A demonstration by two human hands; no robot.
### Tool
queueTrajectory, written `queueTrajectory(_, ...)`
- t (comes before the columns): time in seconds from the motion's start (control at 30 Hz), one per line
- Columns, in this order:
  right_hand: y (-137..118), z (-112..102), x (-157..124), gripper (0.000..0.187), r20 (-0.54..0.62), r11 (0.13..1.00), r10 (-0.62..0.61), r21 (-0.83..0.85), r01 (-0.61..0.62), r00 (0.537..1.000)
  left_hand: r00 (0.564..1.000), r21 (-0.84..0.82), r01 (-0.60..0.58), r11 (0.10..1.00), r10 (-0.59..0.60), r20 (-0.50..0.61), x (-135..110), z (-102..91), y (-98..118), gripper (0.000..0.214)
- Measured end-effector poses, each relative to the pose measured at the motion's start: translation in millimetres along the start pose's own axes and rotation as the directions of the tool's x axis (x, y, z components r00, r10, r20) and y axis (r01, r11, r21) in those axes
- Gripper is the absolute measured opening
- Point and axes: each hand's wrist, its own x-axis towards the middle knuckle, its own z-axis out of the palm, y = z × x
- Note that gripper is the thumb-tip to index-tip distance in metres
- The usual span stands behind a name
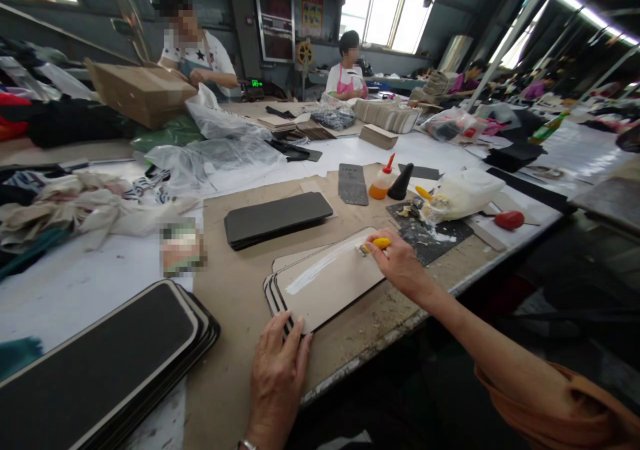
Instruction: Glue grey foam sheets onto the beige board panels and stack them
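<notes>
My right hand [397, 263] is closed around a yellow-handled brush [376, 244] whose tip rests on the top tan board [330, 283] of a small stack. A white streak of glue [320, 267] runs across that board. My left hand [277, 377] lies flat with fingers stretched out on the near corner of the stack, holding it down. A pile of dark panels [277, 218] lies just beyond the boards.
A stack of black panels with pale rims [100, 363] sits at the near left. An orange glue bottle [381, 182], a black cone [402, 183], a white glue tub [463, 195] and a red object [509, 219] lie at the right. Two people work at the far tables. The table edge [400, 333] runs near my arms.
</notes>
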Motion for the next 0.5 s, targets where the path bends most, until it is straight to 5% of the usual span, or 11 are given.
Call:
queueTrajectory(0.3, -103, 32, -48, 0.008, 0.109, 0.898, -0.090, 0.439, 0.034, 0.990, 1.000, -0.024, 0.003, 1.000, -0.003, -0.023, 0, -0.6, -1, 0.017)
queueTrajectory(0.4, -101, 27, -57, 0.009, 0.137, 0.874, -0.025, 0.484, -0.045, 0.990, 1.000, -0.022, -0.014, 1.000, 0.014, -0.027, -1, -0.9, -2, 0.016)
queueTrajectory(0.5, -68, 12, -57, 0.015, 0.132, 0.912, 0.107, 0.381, -0.150, 0.985, 0.999, -0.011, -0.019, 1.000, 0.018, -0.030, -2, -0.9, -3, 0.014)
